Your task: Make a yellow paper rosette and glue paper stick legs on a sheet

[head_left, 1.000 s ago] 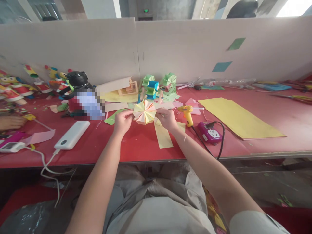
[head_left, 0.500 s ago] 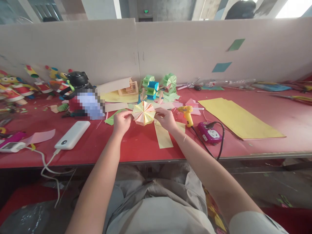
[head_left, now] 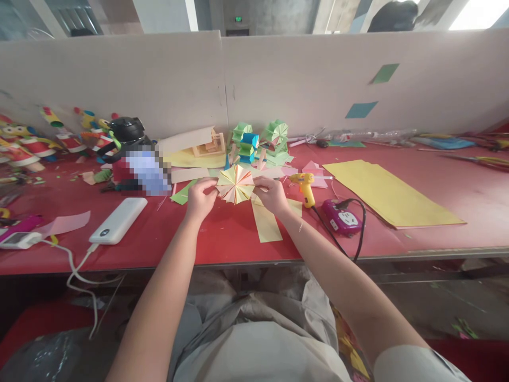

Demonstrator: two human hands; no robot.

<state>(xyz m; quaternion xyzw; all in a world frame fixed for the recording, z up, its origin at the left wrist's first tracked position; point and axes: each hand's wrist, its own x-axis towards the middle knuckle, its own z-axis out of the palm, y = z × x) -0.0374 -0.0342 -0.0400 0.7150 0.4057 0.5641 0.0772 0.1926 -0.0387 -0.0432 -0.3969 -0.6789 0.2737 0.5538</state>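
Between my hands, above the red table, is a folded paper wheel (head_left: 236,184) with pale yellow and pink pleats that meet at its centre. My left hand (head_left: 202,197) pinches its left edge, and my right hand (head_left: 272,194) pinches the right edge. Fingertips behind the wheel are partly hidden. Just beyond it stand folded paper pieces, a blue one (head_left: 248,147) and a green wheel (head_left: 275,131). Pale yellow paper strips (head_left: 269,223) lie under my right hand. A yellow glue gun (head_left: 305,188) rests to the right of that hand.
A purple power socket (head_left: 342,216) with a black cord sits right of the glue gun, near yellow sheets (head_left: 392,193). At left are a white power bank (head_left: 118,220) with a cable, a black-lidded bottle (head_left: 128,132) and paper figures (head_left: 26,143). A partition (head_left: 159,79) closes the back.
The paper wheel has turned and tilted slightly, so its front faces me more squarely. Both hands still pinch its edges, in nearly the same place.
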